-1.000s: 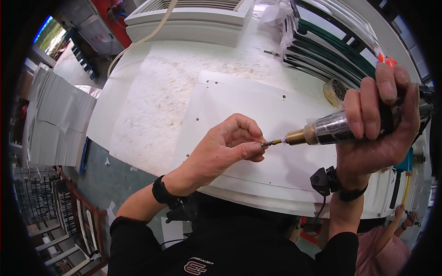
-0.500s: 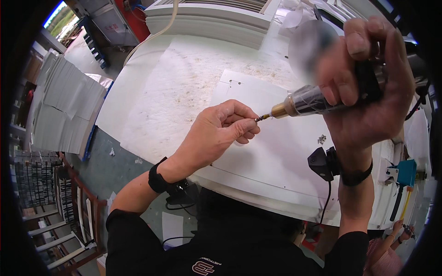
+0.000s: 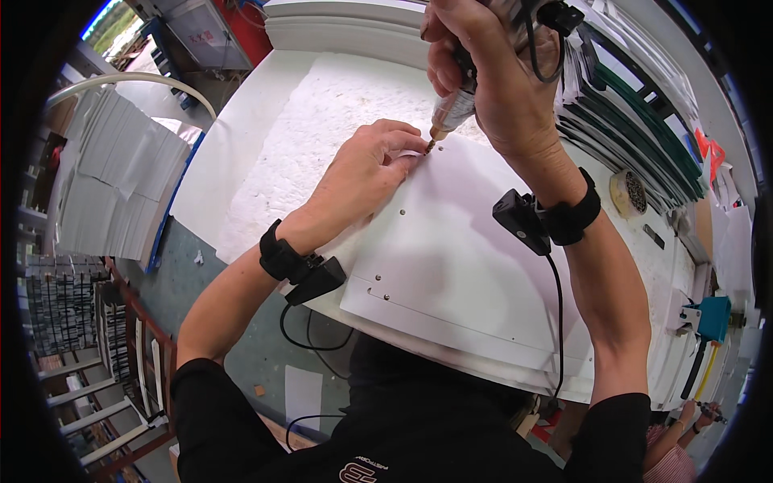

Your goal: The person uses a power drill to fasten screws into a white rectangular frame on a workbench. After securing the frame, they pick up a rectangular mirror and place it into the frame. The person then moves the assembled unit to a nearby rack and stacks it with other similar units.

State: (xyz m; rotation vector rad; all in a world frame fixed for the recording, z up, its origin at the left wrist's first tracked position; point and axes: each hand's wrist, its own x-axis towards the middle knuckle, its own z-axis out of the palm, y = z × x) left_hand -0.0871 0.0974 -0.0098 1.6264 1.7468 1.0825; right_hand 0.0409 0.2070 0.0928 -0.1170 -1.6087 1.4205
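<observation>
White surface (image 3: 205, 181) is carrying the lot. Rough white mat (image 3: 298, 121) is lying left of and beyond the panel. White panel (image 3: 459, 258) is lying flat. Stacked dark-green-edged frames (image 3: 636, 121) are sitting right of the panel, toward its far side.

Right hand (image 3: 499, 88) is hanging over the panel's far end, its grip wrapping the driver. Left hand (image 3: 366, 165) is reaching in over the panel's far-left corner, thumb and fingers drawn narrow beside the bit; can't tell if that grip is holding a fastener. Driver (image 3: 455, 110) is slanting, tip down at that same corner.

On technique, I'd be squaring the driver to the panel, since a slant is risking a slip or a crooked seat. I'd be starting slow, pressing along the bit's axis, steadying with the left fingertips only until it's biting, then clearing them. Easing off at flush is sparing the panel face.

Containers: round yellowish tub (image 3: 617, 196) is sitting right of the panel, holding many small dark pieces (image 3: 635, 191), probably screws.

Bit (image 3: 429, 147) is meeting or nearly meeting the panel; contact is too small to tell. Dark round spots (image 3: 403, 212) are dotting the panel's left side; holes or heads, unclear.
</observation>
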